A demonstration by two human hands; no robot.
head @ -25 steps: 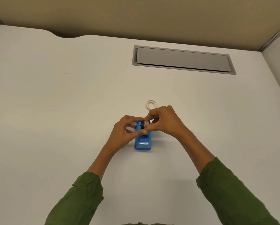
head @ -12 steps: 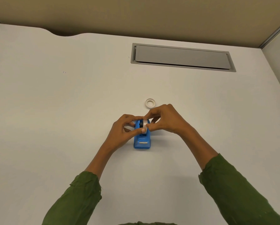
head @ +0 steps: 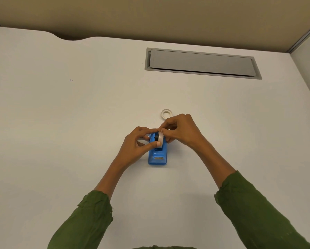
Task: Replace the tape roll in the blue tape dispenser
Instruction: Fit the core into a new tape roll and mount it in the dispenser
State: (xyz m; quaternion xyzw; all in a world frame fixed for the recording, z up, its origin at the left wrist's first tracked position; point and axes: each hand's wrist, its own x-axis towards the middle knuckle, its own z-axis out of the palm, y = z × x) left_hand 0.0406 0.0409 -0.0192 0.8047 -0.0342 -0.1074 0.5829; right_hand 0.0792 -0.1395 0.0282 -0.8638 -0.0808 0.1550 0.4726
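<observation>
The blue tape dispenser (head: 157, 157) stands on the white desk (head: 78, 123), its metal cutter facing me. A translucent tape roll (head: 161, 137) on a black hub sits upright in the dispenser's cradle. My left hand (head: 136, 146) curls round the roll from the left, thumb tip pressed on its near rim. My right hand (head: 181, 131) pinches the roll's top from the right. A second white tape ring (head: 166, 113) lies flat on the desk just beyond my right hand.
A grey cable hatch (head: 201, 62) is set into the desk at the back right. A beige partition (head: 150, 17) closes the far edge, and another panel (head: 308, 72) stands at the right.
The roll now shows more plainly in the dispenser's cradle, and my fingers have shifted slightly round it. The dispenser and the spare ring have stayed in place.
</observation>
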